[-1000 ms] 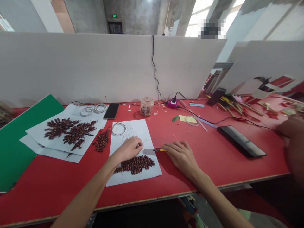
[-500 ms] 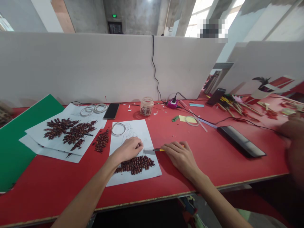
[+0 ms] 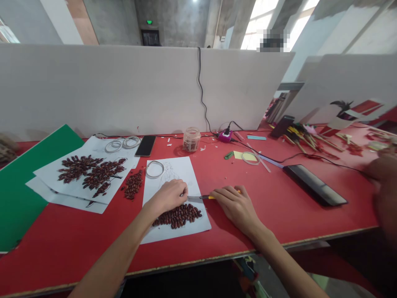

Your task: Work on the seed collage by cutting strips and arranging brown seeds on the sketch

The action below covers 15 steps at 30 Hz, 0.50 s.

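Since the earlier frame only my left fingertips have shifted a little, at the knife's end; the right hand sits about the same. Left hand [image 3: 171,194]: fingers curled in over the drawing sheet [image 3: 185,170], tips right by the blade; can't tell if it's fully closed or pinching a seed. Right hand [image 3: 232,203]: wrapped snugly round the yellow-handled utility knife [image 3: 206,197], on the tabletop [image 3: 297,219] just right of the sheet, thin metal blade [image 3: 194,198] pointing left, above the laid seeds [image 3: 180,216]. To do this well, I'd keep the blade low, fingertips off its edge, right wrist steady, and left forearm clear of the rows, since smooth ovals like these probably roll easily. Materials: seeds dark red-brown, glossy, bean-shaped, packed in close rows; can't tell if glued. Sheet thin, white, flat, with fine line drawing partly under my left hand. Loose seed pile [image 3: 133,185] left of the sheet, grainy heap, same colour. Further left, seed-covered leaf shapes [image 3: 82,167], bumpy, on white paper. Clear jar [image 3: 191,140] behind, rounded, with dark bits inside or print, unclear which.
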Available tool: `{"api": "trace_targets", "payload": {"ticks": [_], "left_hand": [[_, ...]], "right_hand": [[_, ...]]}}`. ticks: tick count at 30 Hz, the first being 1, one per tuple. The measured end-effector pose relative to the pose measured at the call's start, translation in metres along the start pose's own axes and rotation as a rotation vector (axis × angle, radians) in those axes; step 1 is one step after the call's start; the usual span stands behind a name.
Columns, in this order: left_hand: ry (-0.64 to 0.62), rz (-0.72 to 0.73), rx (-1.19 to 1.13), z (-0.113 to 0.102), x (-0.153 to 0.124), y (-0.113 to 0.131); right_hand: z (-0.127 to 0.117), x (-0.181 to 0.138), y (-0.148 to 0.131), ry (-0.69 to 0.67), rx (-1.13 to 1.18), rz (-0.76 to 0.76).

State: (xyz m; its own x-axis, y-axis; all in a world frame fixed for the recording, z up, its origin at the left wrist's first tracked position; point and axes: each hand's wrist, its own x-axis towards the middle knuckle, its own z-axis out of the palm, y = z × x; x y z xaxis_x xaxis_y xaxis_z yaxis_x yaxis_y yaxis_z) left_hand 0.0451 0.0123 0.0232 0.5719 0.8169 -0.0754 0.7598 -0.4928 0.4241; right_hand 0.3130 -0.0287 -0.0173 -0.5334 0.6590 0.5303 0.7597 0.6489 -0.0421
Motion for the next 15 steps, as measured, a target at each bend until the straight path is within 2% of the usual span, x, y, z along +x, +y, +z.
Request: {"api": "trace_targets", "payload": {"ticks": [5, 11, 15], "left_hand": [[0.015, -0.001, -0.012, 0.000, -0.003, -0.001], [0.080, -0.016, -0.302, 0.006, -0.001, -0.022], [0.110, -0.072, -0.495, -0.010, -0.005, -0.030]], "right_hand": [[-0.001, -0.001, -0.001, 0.004, -0.006, -0.016], [-0.002, 0.000, -0.001, 0.018, -0.005, -0.021], [-0.002, 0.000, 0.000, 0.015, 0.001, -0.025]]}}
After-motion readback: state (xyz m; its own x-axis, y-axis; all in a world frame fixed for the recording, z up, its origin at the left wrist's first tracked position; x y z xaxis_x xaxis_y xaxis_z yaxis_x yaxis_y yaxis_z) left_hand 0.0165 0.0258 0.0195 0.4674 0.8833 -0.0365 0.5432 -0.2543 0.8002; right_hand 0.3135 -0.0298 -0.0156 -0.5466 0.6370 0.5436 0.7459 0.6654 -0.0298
